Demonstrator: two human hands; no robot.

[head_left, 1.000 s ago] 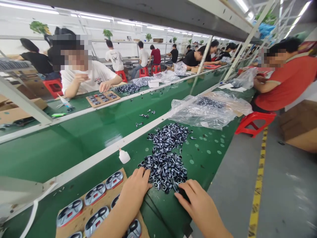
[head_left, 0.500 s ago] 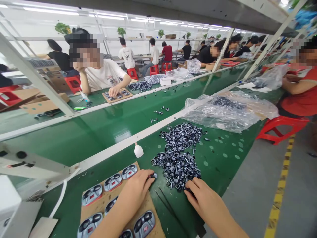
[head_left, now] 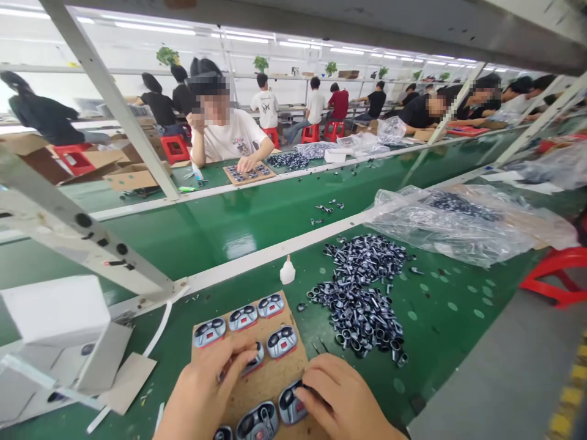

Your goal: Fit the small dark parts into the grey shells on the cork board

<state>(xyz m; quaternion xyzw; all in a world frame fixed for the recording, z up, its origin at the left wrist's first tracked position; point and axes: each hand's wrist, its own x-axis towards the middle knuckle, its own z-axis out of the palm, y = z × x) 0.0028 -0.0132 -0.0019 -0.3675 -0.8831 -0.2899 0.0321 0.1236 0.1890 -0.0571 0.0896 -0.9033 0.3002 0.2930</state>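
My left hand point(head_left: 213, 382) is over a brown board point(head_left: 266, 386) that bears rows of grey oval casings with dark hollows and red marks. Its fingers pinch together at a casing point(head_left: 255, 359) in the middle row, partly hiding it. Over the near right corner of the board, my right hand point(head_left: 342, 394) has thumb and forefinger closed at another casing point(head_left: 290, 408). Whatever lies between the fingertips of either hand is too hidden to name. Beyond the right hand is a heap of small dark grey ring-ended parts point(head_left: 367, 299). Thin dark tool tips point(head_left: 320, 346) show beside that hand.
A small white bottle point(head_left: 287, 272) stands behind the board. Clear plastic bags point(head_left: 463, 223) lie at the back right, near a red stool point(head_left: 557, 275). White boxes point(head_left: 59, 318) and a metal post point(head_left: 92, 226) are at left. A co-worker point(head_left: 232, 131) sits across the green belt.
My right hand has left the heap and come over the near casings on the board. My left hand has drawn back to the middle row. The view has swung left.
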